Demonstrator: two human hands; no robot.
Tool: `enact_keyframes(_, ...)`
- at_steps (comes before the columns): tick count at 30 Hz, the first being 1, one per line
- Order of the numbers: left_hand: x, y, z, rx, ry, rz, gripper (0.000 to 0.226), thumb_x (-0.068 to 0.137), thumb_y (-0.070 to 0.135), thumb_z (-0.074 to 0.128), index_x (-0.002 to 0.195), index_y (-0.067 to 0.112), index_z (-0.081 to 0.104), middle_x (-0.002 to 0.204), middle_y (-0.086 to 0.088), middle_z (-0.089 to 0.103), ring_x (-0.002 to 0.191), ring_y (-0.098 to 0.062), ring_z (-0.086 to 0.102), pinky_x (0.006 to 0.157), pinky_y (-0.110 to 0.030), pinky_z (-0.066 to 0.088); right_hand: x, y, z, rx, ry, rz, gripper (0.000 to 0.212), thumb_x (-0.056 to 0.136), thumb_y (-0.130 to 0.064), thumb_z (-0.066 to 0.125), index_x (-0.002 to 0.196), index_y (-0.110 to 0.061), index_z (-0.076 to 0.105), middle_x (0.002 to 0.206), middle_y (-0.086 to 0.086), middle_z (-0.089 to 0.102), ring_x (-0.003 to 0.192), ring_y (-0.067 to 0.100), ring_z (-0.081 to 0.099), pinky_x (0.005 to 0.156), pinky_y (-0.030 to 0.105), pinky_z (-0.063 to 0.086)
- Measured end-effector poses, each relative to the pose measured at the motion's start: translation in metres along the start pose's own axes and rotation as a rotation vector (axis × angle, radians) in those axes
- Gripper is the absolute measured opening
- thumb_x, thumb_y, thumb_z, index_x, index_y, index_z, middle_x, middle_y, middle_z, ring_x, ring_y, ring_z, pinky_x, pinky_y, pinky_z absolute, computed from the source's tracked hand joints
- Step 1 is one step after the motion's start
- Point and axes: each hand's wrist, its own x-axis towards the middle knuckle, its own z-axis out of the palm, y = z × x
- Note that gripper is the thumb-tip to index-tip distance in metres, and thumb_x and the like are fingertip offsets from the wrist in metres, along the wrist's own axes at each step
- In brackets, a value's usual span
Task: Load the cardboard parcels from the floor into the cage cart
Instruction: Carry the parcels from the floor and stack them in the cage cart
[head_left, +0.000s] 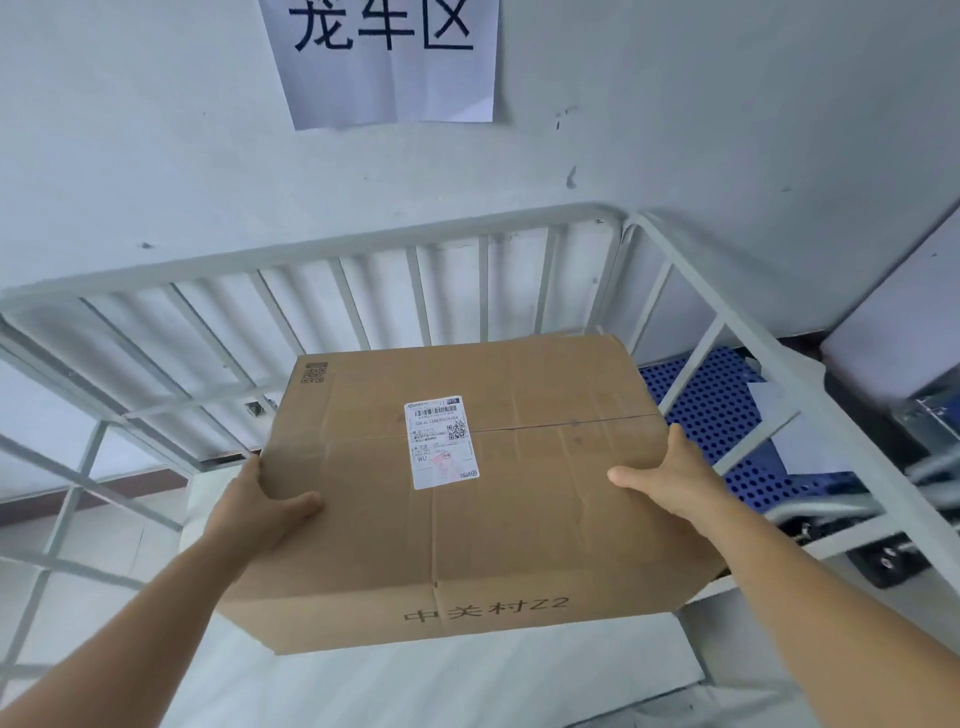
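Note:
A large brown cardboard parcel (524, 499) with a white shipping label on top is held up inside the white cage cart (332, 247). My left hand (265, 506) grips its left side, thumb lying on the top face. My right hand (670, 480) presses the right side, thumb also on top. The parcel hangs above the cart's pale floor, its near face printed with dark characters. The cart's barred back and side walls surround it.
A paper sign (384, 57) with large characters is taped to the white wall behind the cart. A blue perforated pallet (727, 415) lies right of the cart bars. Dark equipment and a pale panel stand at the far right.

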Motion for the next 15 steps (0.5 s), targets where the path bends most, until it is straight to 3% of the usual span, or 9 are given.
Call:
enact_keyframes(2, 0.015, 0.006, 0.018, 0.023, -0.013, -0.03, 0.076, 0.072, 0.024, 0.083, 0.135, 0.011, 0.043, 0.113, -0.007, 0.057, 0.09, -0.024, 0.052, 0.074, -0.034, 0.044, 0.029, 0.002, 0.001, -0.007, -0.034, 0.011, 0.125, 0.071, -0.055, 0.078, 0.156, -0.021, -0.007, 0.164, 0.003, 0.005, 0.148, 0.03, 0.016, 0.116, 0.052, 0.025)
enact_keyframes(7, 0.055, 0.02, 0.06, 0.073, -0.048, -0.101, 0.091, 0.073, 0.032, 0.081, 0.145, 0.01, 0.031, 0.133, -0.012, 0.052, 0.105, -0.028, 0.054, 0.081, -0.035, 0.043, 0.093, 0.003, 0.004, -0.035, -0.101, 0.022, 0.115, 0.078, -0.049, 0.075, 0.156, -0.021, -0.005, 0.164, 0.002, 0.004, 0.148, 0.028, 0.017, 0.115, 0.047, 0.024)
enact_keyframes(15, 0.118, 0.03, 0.129, 0.088, -0.073, -0.186, 0.086, 0.076, 0.025, 0.079, 0.144, 0.006, 0.03, 0.136, -0.013, 0.048, 0.114, -0.03, 0.051, 0.081, -0.031, 0.038, 0.192, 0.007, 0.026, -0.089, -0.148, 0.05, 0.115, 0.078, -0.046, 0.076, 0.157, -0.02, -0.003, 0.163, 0.005, 0.006, 0.148, 0.029, 0.016, 0.114, 0.048, 0.024)
